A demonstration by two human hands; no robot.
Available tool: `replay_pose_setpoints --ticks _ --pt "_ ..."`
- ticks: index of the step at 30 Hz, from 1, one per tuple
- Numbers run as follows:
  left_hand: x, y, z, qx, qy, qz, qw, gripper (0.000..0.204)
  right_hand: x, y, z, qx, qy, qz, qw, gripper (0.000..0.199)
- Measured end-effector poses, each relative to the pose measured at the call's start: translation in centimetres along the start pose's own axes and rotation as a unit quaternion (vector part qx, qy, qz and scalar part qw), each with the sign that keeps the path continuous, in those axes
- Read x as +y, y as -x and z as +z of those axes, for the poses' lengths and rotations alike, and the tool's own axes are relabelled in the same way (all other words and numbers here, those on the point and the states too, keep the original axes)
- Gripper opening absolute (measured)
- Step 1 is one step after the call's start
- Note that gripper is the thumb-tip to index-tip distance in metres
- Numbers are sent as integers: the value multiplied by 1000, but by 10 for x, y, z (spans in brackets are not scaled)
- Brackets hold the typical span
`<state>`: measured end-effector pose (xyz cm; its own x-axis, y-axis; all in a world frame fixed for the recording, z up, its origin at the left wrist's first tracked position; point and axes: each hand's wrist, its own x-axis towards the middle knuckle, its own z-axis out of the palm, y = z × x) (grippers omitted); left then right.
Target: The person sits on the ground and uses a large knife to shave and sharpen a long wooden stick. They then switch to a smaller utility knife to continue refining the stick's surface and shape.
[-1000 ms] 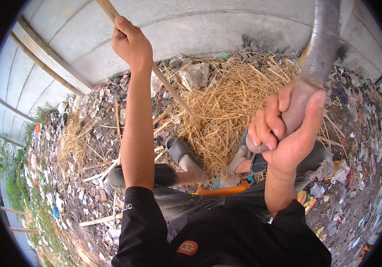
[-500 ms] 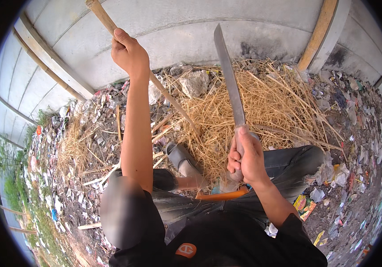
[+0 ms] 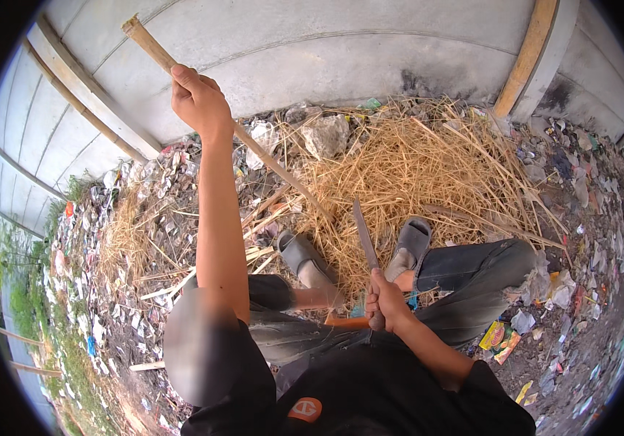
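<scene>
A bamboo stick (image 3: 254, 145) is slanting from the upper left down into a pile of straw (image 3: 413, 167), with the left hand (image 3: 197, 102) gripping it near its top end. The right hand (image 3: 387, 305) is clamping the handle of a long knife (image 3: 365, 236), its blade pointing up beside grey sandals (image 3: 410, 243).

A crumpled yellow, green and red snack wrapper (image 3: 498, 340) lies on the littered ground just right of the person's right knee, a smaller yellow wrapper (image 3: 521, 392) lies below it, and scattered pale scraps of packaging (image 3: 560, 289) lie nearby; no signs or screens.
</scene>
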<state>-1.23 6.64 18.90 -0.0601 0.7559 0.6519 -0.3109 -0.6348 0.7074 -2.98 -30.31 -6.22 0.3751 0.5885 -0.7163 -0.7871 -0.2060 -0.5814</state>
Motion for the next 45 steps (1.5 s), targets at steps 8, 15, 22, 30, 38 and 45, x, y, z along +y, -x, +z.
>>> replay_pose_setpoints --ticks 8,15,22,30,38,45 --pt "11 -18 -37 -268 325 -192 886 57 -67 33 -10 14 -19 -123 992 44" --pt "18 -22 -53 -539 436 -207 690 67 -55 34 -6 -14 6 -95 995 44" --pt "36 -12 -27 -147 151 -143 967 63 -31 30 3 -34 21 -74 996 43" --pt "37 15 -16 -8 -27 91 995 48 -43 29 10 -37 37 -124 991 43" --pt "27 12 -11 -107 156 39 981 59 -35 40 37 -92 37 -244 965 44" --pt "24 18 14 -57 115 53 990 64 -65 49 66 -193 72 -173 963 50"
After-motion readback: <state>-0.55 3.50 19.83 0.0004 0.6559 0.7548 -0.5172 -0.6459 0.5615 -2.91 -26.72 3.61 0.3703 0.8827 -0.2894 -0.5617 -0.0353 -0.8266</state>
